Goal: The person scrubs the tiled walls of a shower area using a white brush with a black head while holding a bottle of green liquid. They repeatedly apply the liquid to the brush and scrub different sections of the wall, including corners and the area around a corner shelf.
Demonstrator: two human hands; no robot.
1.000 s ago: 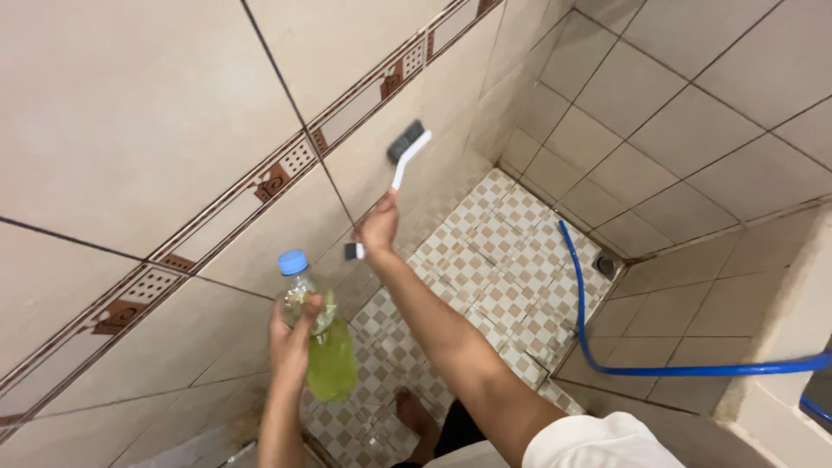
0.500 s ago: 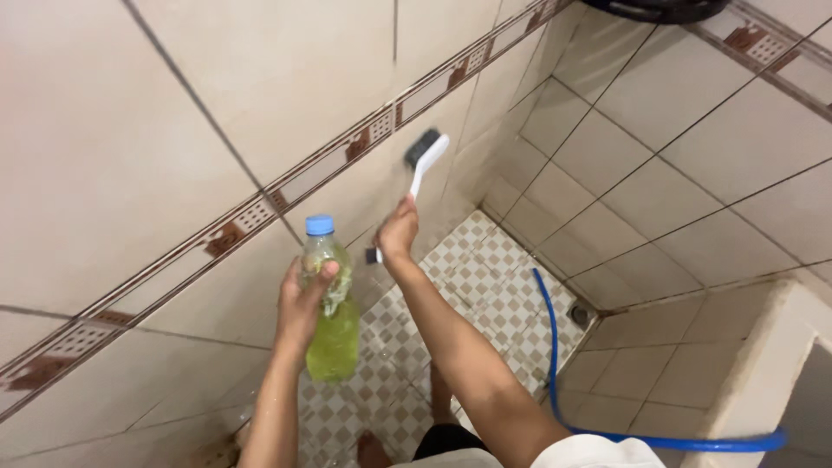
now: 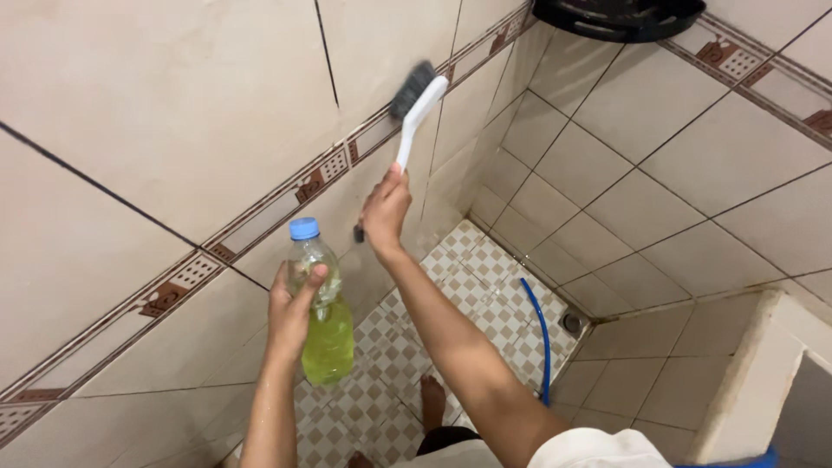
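Note:
My right hand [image 3: 386, 211] grips the white handle of a scrub brush [image 3: 415, 106]. Its dark bristles press against the beige wall tile [image 3: 173, 113], at the brown patterned border strip [image 3: 312, 184]. My left hand [image 3: 292, 310] holds a clear plastic bottle [image 3: 321, 308] with a blue cap, upright and about half full of yellow-green liquid. The bottle hangs close to the wall, below and left of the brush.
A blue hose [image 3: 542, 334] lies on the checkered floor [image 3: 485, 295] near a round drain [image 3: 571, 323] in the corner. A black corner shelf [image 3: 620, 17] hangs up high. My bare foot [image 3: 432, 400] stands on the floor. A low tiled ledge [image 3: 763, 381] is at the right.
The brush has moved up the wall, from below the border strip to on it. The view has tilted upward, so the black shelf shows more and the hose less.

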